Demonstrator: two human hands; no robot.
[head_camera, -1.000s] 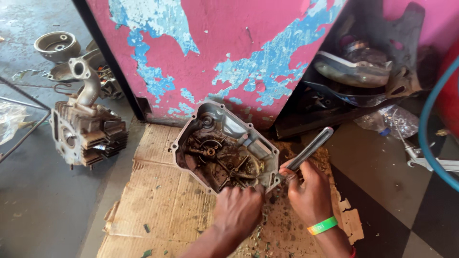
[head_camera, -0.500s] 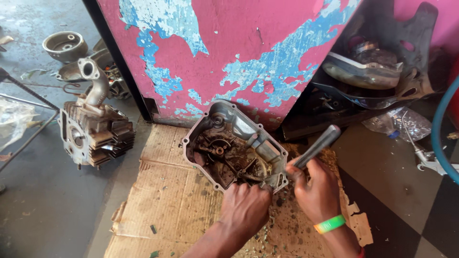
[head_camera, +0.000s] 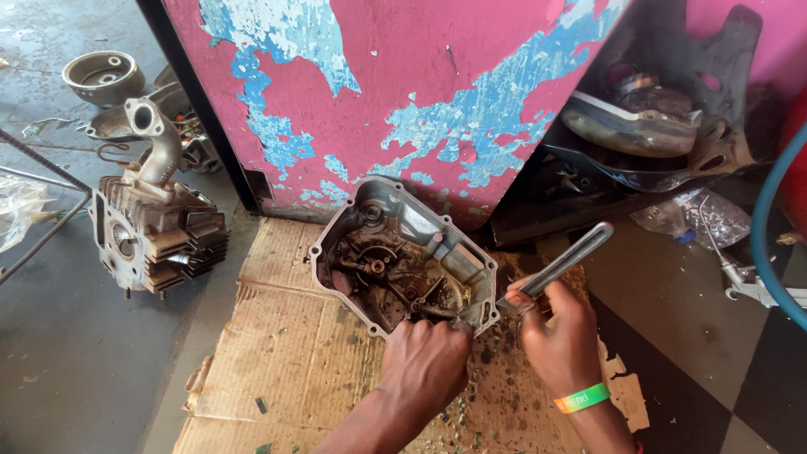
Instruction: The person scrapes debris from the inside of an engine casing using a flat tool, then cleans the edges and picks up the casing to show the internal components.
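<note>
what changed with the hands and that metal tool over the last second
Little changed. The right hand kept its grip on the flat metal tool, whose free end rose slightly to a steeper upward-right slant. The left hand stayed on the lower edge of the engine cover, which remained propped on the cardboard against the pink wall. The cylinder block did not move.

One engine cover [head_camera: 402, 256] — one wrench [head_camera: 561, 265] — two hands [head_camera: 424, 366].

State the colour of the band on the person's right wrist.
The wristband is bright green, seen best in the head view, just below the right hand.
</note>
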